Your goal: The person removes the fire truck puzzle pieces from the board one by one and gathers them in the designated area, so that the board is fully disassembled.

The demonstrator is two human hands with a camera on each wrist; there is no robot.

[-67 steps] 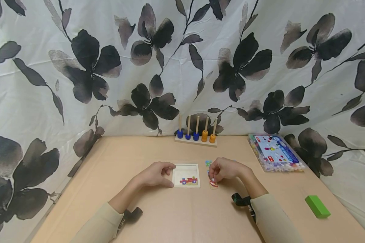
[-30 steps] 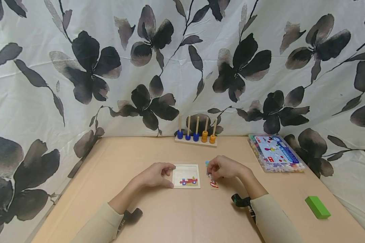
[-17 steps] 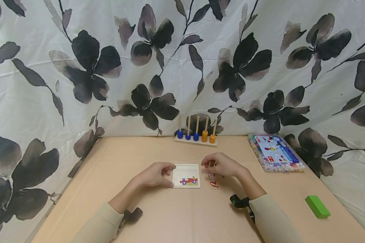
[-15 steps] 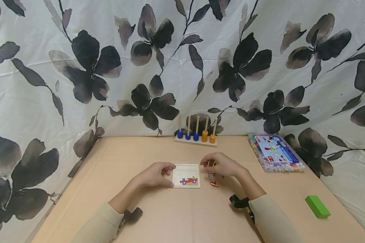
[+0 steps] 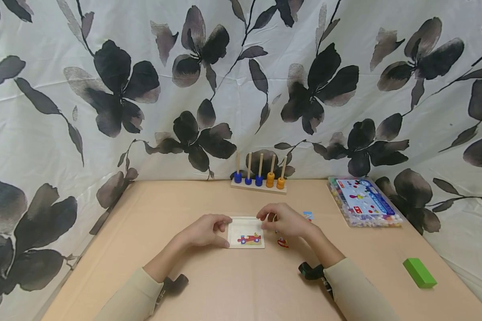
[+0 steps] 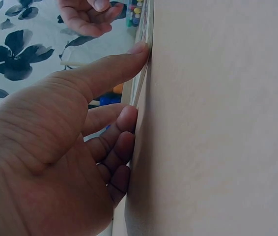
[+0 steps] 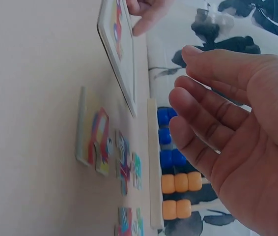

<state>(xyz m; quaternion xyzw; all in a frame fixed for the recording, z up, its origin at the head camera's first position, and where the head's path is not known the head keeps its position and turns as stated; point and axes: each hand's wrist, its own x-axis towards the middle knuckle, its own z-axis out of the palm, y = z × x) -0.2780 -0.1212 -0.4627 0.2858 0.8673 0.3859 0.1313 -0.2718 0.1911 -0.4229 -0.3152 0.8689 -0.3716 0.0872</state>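
Note:
A square, pale wooden puzzle tray [image 5: 232, 232] lies on the table, with a red and yellow car picture [image 5: 249, 239] along its near side. My left hand [image 5: 204, 229] holds the tray's left edge; the left wrist view shows thumb and fingertips against that thin edge. Over the tray's right edge hovers my right hand [image 5: 285, 219]. In the right wrist view this hand [image 7: 242, 108] has loosely bent fingers with nothing between them and thumb. Beneath it lie loose puzzle pieces, among them a red and yellow one [image 7: 94, 135]; a blue one [image 5: 308, 216] shows beyond the wrist.
Behind the tray stands a peg counter [image 5: 259, 188] with blue and orange beads. A clear box of beads [image 5: 363, 203] lies at the back right, a green block [image 5: 419, 273] at the right. Patterned cloth [image 5: 241, 89] hangs behind the table.
My right hand has lifted off the loose pieces and moved left to the tray's right edge, uncovering the blue piece. My left hand and the tray have stayed in place.

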